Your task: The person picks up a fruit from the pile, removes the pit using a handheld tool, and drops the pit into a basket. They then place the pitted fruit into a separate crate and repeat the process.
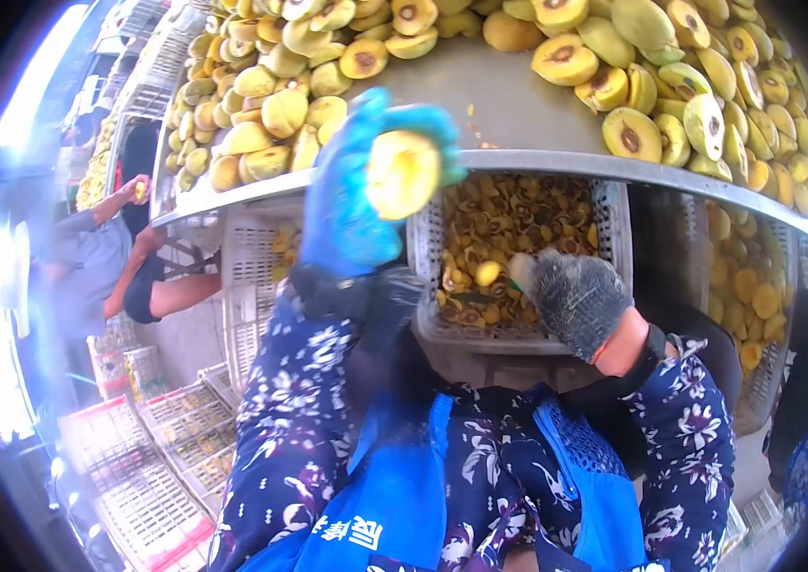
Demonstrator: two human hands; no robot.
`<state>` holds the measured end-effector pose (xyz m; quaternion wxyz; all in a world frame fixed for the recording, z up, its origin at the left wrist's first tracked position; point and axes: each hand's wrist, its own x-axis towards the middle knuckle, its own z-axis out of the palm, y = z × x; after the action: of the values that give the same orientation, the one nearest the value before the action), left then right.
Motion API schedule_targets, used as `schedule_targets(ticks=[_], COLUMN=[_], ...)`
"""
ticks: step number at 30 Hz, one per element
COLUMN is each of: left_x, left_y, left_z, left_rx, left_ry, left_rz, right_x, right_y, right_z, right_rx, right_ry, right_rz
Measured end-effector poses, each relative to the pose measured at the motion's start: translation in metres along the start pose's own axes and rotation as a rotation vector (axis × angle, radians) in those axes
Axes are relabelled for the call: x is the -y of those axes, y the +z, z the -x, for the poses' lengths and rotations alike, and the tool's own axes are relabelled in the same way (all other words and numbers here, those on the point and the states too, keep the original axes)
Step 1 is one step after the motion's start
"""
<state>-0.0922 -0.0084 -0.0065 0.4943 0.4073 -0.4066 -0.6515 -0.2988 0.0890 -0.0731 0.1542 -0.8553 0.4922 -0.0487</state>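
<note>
My left hand (342, 205), in a blue glove, is raised near the table's front edge, its fingers closed around a yellow peach half (404, 174) with the cut face showing. Lower and to the right, my right hand (571, 297) wears a grey knitted glove and is curled shut over a plastic crate (616, 229). What lies inside that fist is hidden. Left of its fingertips a small yellow piece (488, 274) appears above the brown and yellow scraps (509, 219) in the crate.
Heaps of halved peaches (270, 105) cover the metal table (480, 91) on the left, and more (699, 95) lie on the right. Another crate of peach halves (747, 286) stands at right. Stacked crates (151, 477) are at lower left, near a seated person (99, 257) holding a yellow fruit piece.
</note>
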Motion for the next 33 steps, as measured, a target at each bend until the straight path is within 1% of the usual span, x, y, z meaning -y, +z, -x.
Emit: schedule_targets(ticks=[1,3,4,5,6,8,9,10,11,12,13,14,15,17,18,19,20,21,22,23,24,25,27,28,29,31,32,33], left_x=[-0.01,-0.021,-0.04,-0.055,-0.058,-0.059,-0.053,-0.043,-0.037,-0.036,-0.034,-0.033,-0.031,-0.027,-0.026,-0.025,-0.025,-0.025,-0.025,-0.024,-0.024,-0.022,-0.017,-0.023,-0.021,-0.008,0.004,0.008], left_y=[-0.023,-0.112,-0.139,-0.144,-0.146,-0.143,-0.138,-0.131,-0.125,-0.121,-0.117,-0.115,-0.115,-0.117,-0.117,-0.117,-0.115,-0.113,-0.11,-0.107,-0.104,-0.099,-0.074,-0.059,-0.042,-0.013,-0.007,0.006], left_z=[0.005,0.016,0.023,0.027,0.024,0.004,-0.011,-0.029,-0.045,-0.057,-0.068,-0.076,-0.081,-0.088,-0.091,-0.092,-0.093,-0.093,-0.094,-0.093,-0.091,-0.09,-0.084,-0.074,-0.064,-0.049,-0.045,-0.038], left_rx=[-0.074,0.008,-0.051,-0.115,-0.118,-0.132,-0.141,-0.06,0.022,0.014,0.162,0.314,0.316,0.409,0.432,0.437,0.438,0.438,0.443,0.382,0.322,0.327,0.19,0.169,0.176,0.094,0.098,0.043], left_ry=[0.006,0.42,0.395,0.345,0.342,0.496,0.509,0.601,0.69,0.7,0.484,0.257,0.264,0.286,0.283,0.287,0.266,0.245,0.252,0.195,0.138,0.143,0.068,-0.005,-0.002,0.052,0.222,0.074], left_rz=[-0.009,-0.852,-1.355,-1.854,-1.864,-1.712,-1.704,-1.741,-1.776,-1.768,-1.875,-1.963,-1.957,-1.975,-1.936,-1.933,-1.862,-1.791,-1.79,-1.611,-1.433,-1.432,-0.836,-0.733,-0.732,-0.149,-0.327,0.001], right_x=[-0.005,-0.016,-0.016,-0.016,-0.014,-0.008,-0.008,-0.009,-0.008,-0.007,-0.007,-0.008,-0.009,-0.009,-0.009,-0.008,-0.007,-0.005,-0.002,0.002,0.006,0.007,0.007,0.008,0.01,0.012,0.011,0.011], right_y=[0.01,0.026,0.022,0.013,0.009,0.007,0.004,0.006,0.004,0.002,0.001,0.003,0.002,0.001,0.004,0.009,0.008,0.002,-0.007,-0.018,-0.027,-0.028,-0.03,-0.032,-0.036,-0.043,-0.043,-0.044], right_z=[0.006,0.013,0.012,0.011,0.012,0.008,0.007,0.008,0.007,0.005,0.004,0.002,0.002,0.0,-0.002,-0.005,-0.01,-0.014,-0.017,-0.021,-0.024,-0.026,-0.028,-0.031,-0.034,-0.036,-0.036,-0.037], right_rx=[-0.014,0.132,0.119,0.046,-0.02,-0.007,0.004,-0.054,-0.058,-0.034,-0.009,-0.041,-0.04,-0.089,-0.089,-0.195,-0.304,-0.308,-0.24,-0.17,-0.154,-0.158,-0.3,-0.312,-0.317,-0.456,-0.451,-0.454], right_ry=[-0.014,0.007,-0.001,-0.015,-0.029,-0.06,-0.08,-0.111,-0.113,-0.105,-0.095,-0.102,-0.097,-0.103,-0.096,-0.138,-0.181,-0.175,-0.074,0.028,0.109,0.114,0.131,0.137,0.141,0.137,0.146,0.153], right_rz=[-0.006,0.086,0.079,0.056,0.032,0.019,0.014,-0.018,-0.003,-0.001,-0.002,-0.056,-0.05,-0.214,-0.213,-0.322,-0.43,-0.427,-0.559,-0.692,-0.717,-0.715,-0.732,-0.719,-0.716,-0.797,-0.752,-0.748])
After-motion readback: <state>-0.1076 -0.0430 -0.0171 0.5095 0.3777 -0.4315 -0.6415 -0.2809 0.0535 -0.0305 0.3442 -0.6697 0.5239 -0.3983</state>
